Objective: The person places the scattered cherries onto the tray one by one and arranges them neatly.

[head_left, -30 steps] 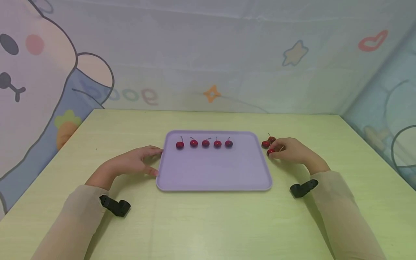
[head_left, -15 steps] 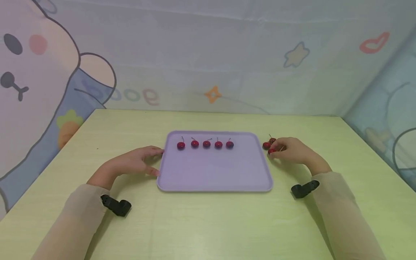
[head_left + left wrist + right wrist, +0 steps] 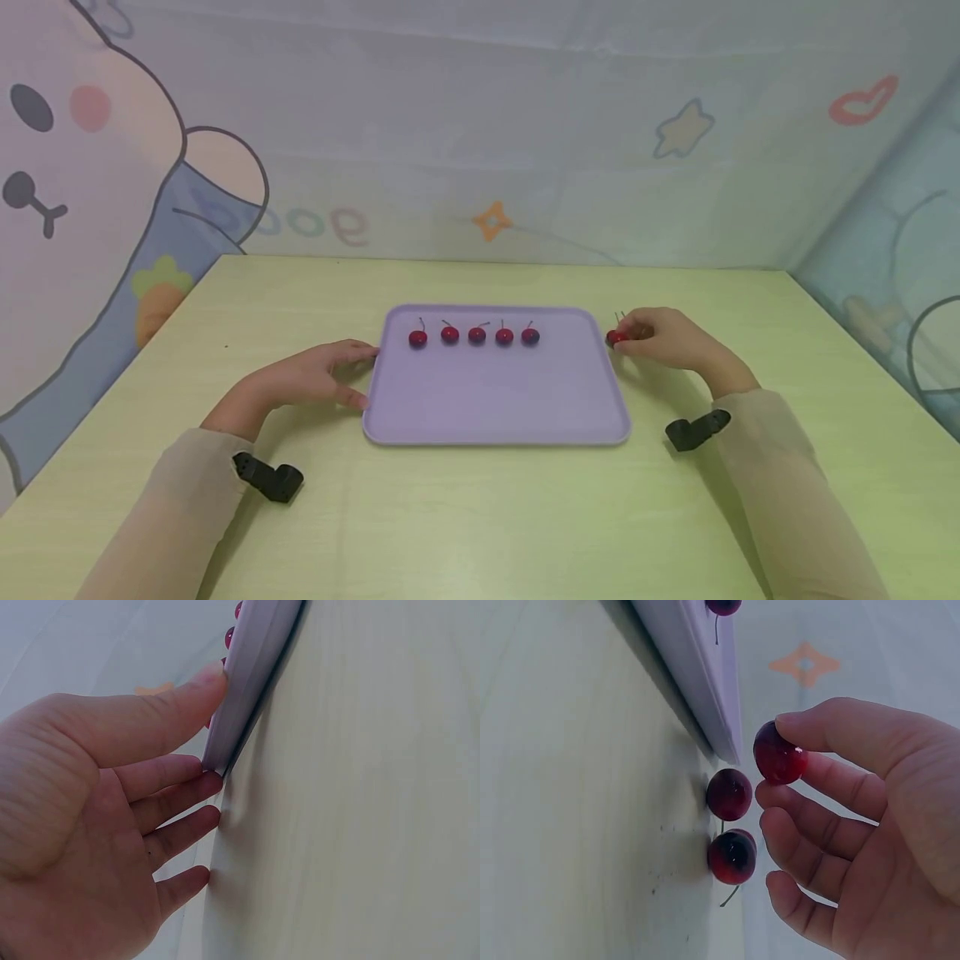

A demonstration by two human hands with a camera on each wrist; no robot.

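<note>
While left hand (image 3: 311, 379) steadies tray (image 3: 495, 417) w/ flat fingers, right hand (image 3: 870, 825) pinches small, light, slick cherry (image 3: 778, 754); stem's a likely alt. grip.

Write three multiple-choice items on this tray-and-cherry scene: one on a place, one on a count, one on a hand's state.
1. Where do the loose cherries lie?
A. on the table right of the tray
B. inside the tray's near half
C. left of the tray

2. How many cherries stand in the row on the tray?
A. three
B. five
C. seven

3. What is the right hand doing?
A. lying flat on the table
B. pinching a cherry
C. gripping the tray's edge

Key: 1 A, the right wrist view shows them on the table by the tray's rim. 2 B, the head view shows five. 3 B, thumb and finger hold the pinched cherry.
</note>
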